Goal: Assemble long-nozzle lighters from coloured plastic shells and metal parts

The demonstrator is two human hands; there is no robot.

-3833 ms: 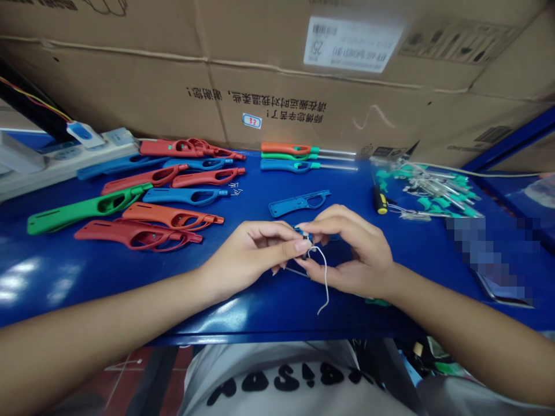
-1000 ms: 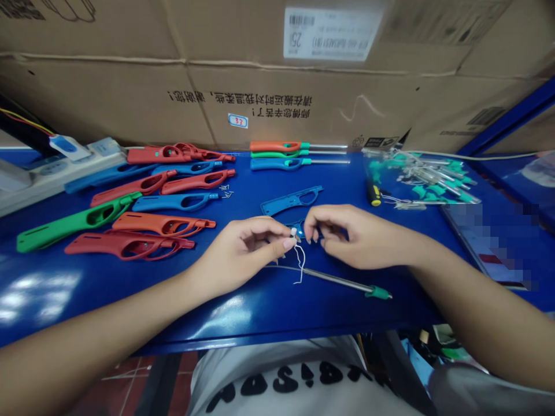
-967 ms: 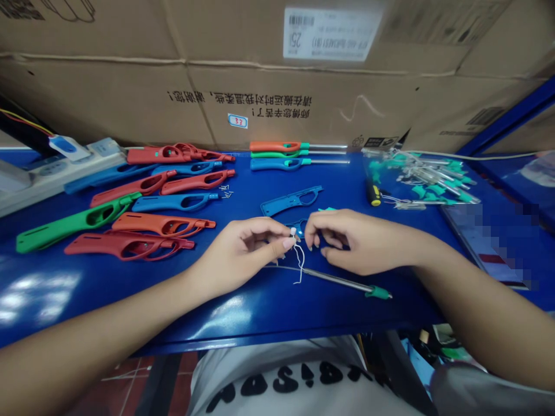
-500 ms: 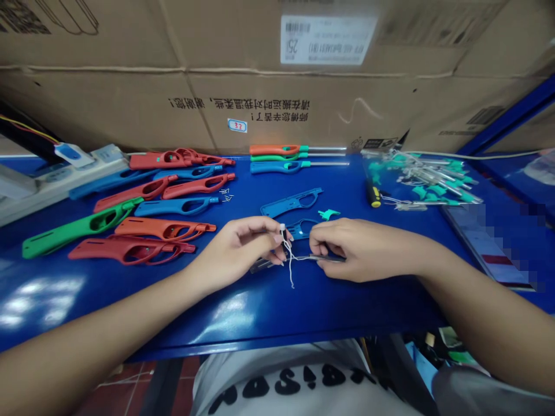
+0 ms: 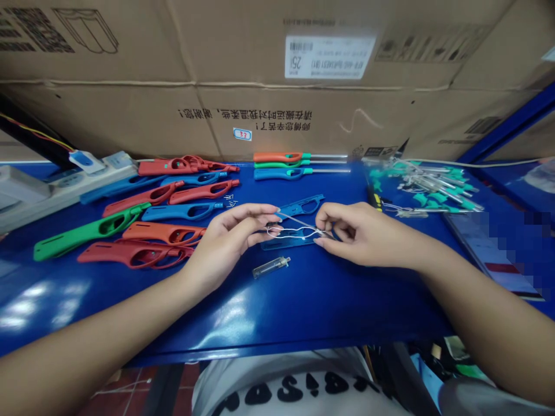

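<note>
My left hand (image 5: pixel 236 237) pinches a small dark part (image 5: pixel 273 225) at its fingertips; from it thin white wires (image 5: pixel 295 234) loop across to my right hand (image 5: pixel 362 234). My right hand's fingers are closed on the wires' other end and a slim metal tube, mostly hidden. Beneath the wires lies one blue lighter shell half (image 5: pixel 286 242). Another blue shell half (image 5: pixel 303 205) lies just behind it. On the table in front of my left fingers rests a clear fuel tank (image 5: pixel 271 267) with a metal end.
Red, orange, green and blue lighter shells (image 5: pixel 93 231) spread over the left, beside a white power strip (image 5: pixel 71 182). Small screws (image 5: pixel 230 201) lie near them. Behind are three lighters with metal barrels (image 5: pixel 281 173). Barrels with green parts (image 5: pixel 427 182) pile at right, near a screwdriver (image 5: pixel 373 198).
My left hand has turned the dark part, and the wires now stretch in a loop between both hands. The clear tank now lies uncovered on the table. The green piece has gone from sight.
</note>
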